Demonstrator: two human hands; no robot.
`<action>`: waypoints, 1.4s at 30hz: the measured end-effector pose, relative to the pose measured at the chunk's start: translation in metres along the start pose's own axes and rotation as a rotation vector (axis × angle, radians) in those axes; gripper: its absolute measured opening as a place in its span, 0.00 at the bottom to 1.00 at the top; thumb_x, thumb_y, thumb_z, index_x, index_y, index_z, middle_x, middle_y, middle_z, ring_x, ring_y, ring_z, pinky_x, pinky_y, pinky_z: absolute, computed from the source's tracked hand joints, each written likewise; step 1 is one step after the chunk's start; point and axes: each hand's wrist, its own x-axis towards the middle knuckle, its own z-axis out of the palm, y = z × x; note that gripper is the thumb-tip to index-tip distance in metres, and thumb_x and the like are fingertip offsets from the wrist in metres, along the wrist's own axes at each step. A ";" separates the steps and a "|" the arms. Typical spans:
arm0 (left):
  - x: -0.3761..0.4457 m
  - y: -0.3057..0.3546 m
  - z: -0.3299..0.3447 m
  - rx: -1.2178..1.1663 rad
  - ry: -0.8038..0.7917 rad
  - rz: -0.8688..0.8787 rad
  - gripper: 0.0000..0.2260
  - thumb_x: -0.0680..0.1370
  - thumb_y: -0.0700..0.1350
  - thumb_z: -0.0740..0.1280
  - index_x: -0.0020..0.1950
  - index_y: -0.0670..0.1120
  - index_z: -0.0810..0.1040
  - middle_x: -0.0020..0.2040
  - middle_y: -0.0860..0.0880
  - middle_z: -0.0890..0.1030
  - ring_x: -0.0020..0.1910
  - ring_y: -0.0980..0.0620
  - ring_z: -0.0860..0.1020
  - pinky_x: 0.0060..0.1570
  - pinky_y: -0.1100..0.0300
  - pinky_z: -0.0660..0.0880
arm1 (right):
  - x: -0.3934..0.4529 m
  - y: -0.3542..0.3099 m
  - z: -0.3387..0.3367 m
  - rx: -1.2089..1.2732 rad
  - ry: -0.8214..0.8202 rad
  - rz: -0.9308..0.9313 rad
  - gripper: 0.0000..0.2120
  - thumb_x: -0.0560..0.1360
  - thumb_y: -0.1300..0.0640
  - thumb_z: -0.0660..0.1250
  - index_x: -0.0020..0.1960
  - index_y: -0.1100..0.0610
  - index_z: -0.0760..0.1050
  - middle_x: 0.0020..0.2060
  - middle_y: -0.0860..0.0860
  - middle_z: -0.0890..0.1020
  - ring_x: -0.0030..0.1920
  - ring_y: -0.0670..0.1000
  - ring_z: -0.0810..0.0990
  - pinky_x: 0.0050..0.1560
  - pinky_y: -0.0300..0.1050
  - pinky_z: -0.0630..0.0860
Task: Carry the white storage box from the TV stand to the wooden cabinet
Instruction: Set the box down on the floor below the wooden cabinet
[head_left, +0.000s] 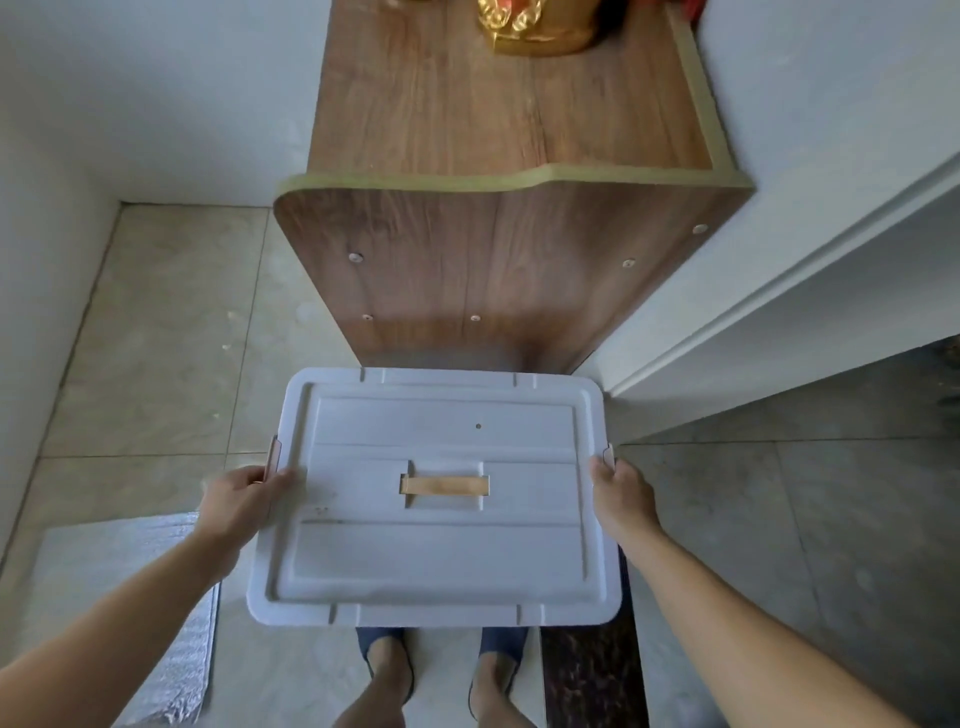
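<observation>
The white storage box (436, 551) is held level in front of me, above my feet, its lid up with a tan handle in the middle. My left hand (241, 496) grips its left edge by the side clasp. My right hand (621, 496) grips the right edge by the other clasp. The wooden cabinet (488, 119) stands straight ahead, its brown top higher than the box and its near side panel just beyond the box's far edge.
A gold ornament (535, 23) sits at the far end of the cabinet top. White walls close in on the left and right. A silver foil mat (130, 597) lies on the tiled floor at lower left.
</observation>
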 end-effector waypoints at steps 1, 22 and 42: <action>0.008 -0.011 0.006 0.003 -0.001 -0.015 0.17 0.70 0.51 0.72 0.26 0.45 0.72 0.21 0.52 0.67 0.27 0.49 0.64 0.30 0.60 0.59 | 0.010 0.005 0.009 -0.012 -0.006 0.002 0.15 0.79 0.47 0.53 0.45 0.58 0.68 0.41 0.55 0.75 0.38 0.53 0.73 0.36 0.44 0.68; 0.170 -0.162 0.119 0.150 -0.021 -0.140 0.05 0.74 0.40 0.69 0.39 0.42 0.83 0.25 0.51 0.76 0.28 0.49 0.72 0.30 0.60 0.66 | 0.177 0.101 0.175 -0.032 -0.108 0.098 0.20 0.81 0.49 0.54 0.61 0.64 0.71 0.52 0.58 0.78 0.47 0.56 0.76 0.47 0.47 0.69; 0.227 -0.197 0.173 0.198 0.010 -0.119 0.07 0.75 0.40 0.67 0.37 0.44 0.80 0.31 0.47 0.78 0.30 0.49 0.72 0.29 0.59 0.67 | 0.249 0.114 0.219 -0.045 -0.096 0.062 0.20 0.82 0.49 0.54 0.62 0.64 0.71 0.57 0.62 0.77 0.54 0.60 0.76 0.49 0.49 0.71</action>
